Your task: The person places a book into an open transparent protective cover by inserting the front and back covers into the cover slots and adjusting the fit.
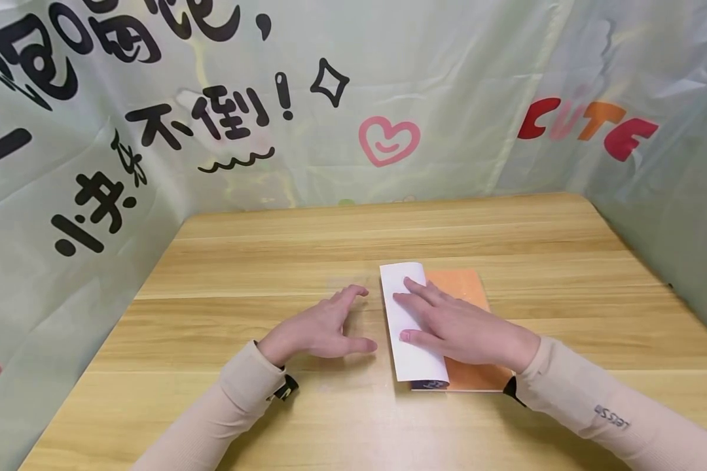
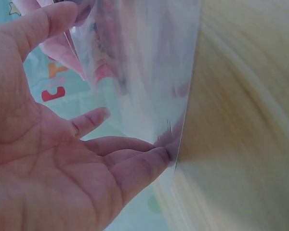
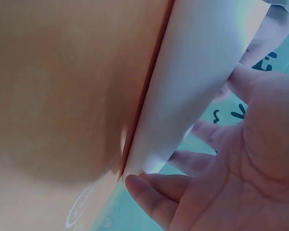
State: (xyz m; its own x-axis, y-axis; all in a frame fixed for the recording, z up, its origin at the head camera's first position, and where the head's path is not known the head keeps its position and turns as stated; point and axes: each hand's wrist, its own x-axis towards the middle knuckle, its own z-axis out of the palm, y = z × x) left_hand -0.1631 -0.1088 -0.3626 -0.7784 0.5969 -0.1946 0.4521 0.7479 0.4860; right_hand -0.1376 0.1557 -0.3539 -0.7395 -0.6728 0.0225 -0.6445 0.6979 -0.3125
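Observation:
An orange booklet (image 1: 462, 288) lies on the table, with a white flap (image 1: 402, 353) curved over its left side. A dark printed underside shows at the flap's lower end. My right hand (image 1: 468, 325) rests on the flap, fingers spread and fairly straight; the right wrist view shows its fingertips (image 3: 135, 185) along the white flap (image 3: 188, 62). To the left, my left hand (image 1: 324, 325) hovers with thumb and fingers apart. A clear plastic sheet (image 2: 139, 62) appears close to that hand in the left wrist view, its fingertips (image 2: 154, 161) at the sheet's edge.
The wooden table (image 1: 259, 261) reaches back to a pale cloth backdrop (image 1: 459, 72) printed with black characters, a pink heart and coloured letters. The cloth also hangs along the left and right sides. A black strap (image 1: 285, 388) circles the left wrist.

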